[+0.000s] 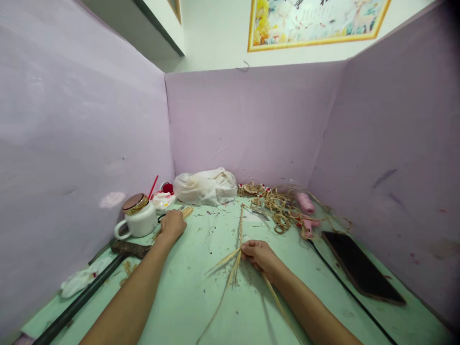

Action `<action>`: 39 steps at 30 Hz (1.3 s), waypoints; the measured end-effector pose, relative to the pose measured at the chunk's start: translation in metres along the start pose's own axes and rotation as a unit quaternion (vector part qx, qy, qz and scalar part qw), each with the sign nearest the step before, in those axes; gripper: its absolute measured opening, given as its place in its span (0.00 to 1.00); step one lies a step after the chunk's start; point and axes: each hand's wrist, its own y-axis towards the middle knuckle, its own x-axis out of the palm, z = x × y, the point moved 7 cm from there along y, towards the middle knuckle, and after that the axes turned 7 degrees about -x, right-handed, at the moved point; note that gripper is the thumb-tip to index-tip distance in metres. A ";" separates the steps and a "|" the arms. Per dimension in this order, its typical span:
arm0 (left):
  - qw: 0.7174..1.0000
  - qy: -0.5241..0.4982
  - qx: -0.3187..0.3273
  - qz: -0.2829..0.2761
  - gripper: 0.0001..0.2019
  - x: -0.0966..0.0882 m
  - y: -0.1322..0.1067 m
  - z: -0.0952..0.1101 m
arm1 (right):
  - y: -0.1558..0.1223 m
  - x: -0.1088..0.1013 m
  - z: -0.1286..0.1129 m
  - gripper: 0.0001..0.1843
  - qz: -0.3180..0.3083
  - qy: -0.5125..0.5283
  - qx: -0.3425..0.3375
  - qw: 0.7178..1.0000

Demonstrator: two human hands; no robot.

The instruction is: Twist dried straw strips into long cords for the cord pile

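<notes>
A thin braid of straw point(241, 223) runs up the middle of the green table, its loose strands point(235, 268) fanning out toward me at the lower end. My right hand point(261, 256) pinches the braid where these strands split apart. One long strand passes beneath that hand and down toward the front edge. To the left, my left hand point(173, 225) is curled over a small bundle of straw point(187, 212), which shows beyond the knuckles. Its fingertips are hidden behind the hand.
A lidded white mug point(140, 223) and a black-handled hammer point(97, 277) stand left. At the back are a white plastic bag point(206, 187), tangled braided cord point(280, 208), scissors point(261, 214) and pink thread point(305, 203). A phone point(362, 266) and black cable point(350, 291) lie right. Lilac walls surround three sides.
</notes>
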 end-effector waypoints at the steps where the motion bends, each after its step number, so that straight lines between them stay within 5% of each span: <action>1: 1.000 -0.014 0.000 -0.010 0.13 -0.006 -0.003 0.001 | 0.000 0.000 0.000 0.06 0.001 0.000 0.002 1.000; 7: 0.973 -0.037 0.091 -0.208 0.07 -0.018 -0.037 0.029 | -0.001 -0.001 -0.002 0.08 0.002 -0.009 0.002 1.000; 13: 0.967 -0.098 0.166 -0.167 0.09 -0.023 -0.062 0.065 | -0.001 -0.003 -0.002 0.06 0.010 -0.011 -0.001 1.000; 18: 0.940 -0.120 0.245 -0.204 0.09 -0.009 -0.089 0.094 | 0.000 -0.003 -0.002 0.05 0.014 -0.018 -0.007 1.000; 23: 0.951 -0.121 0.218 -0.183 0.06 0.004 -0.092 0.102 | 0.001 -0.003 -0.001 0.05 0.013 -0.027 -0.014 0.999; 29: 0.877 -0.364 0.143 -0.278 0.06 0.016 -0.096 0.112 | 0.000 -0.003 -0.003 0.06 0.009 -0.025 -0.017 0.999; 39: 0.846 -0.398 0.065 -0.348 0.05 0.022 -0.111 0.116 | -0.002 -0.002 -0.007 0.05 0.016 -0.026 -0.019 0.999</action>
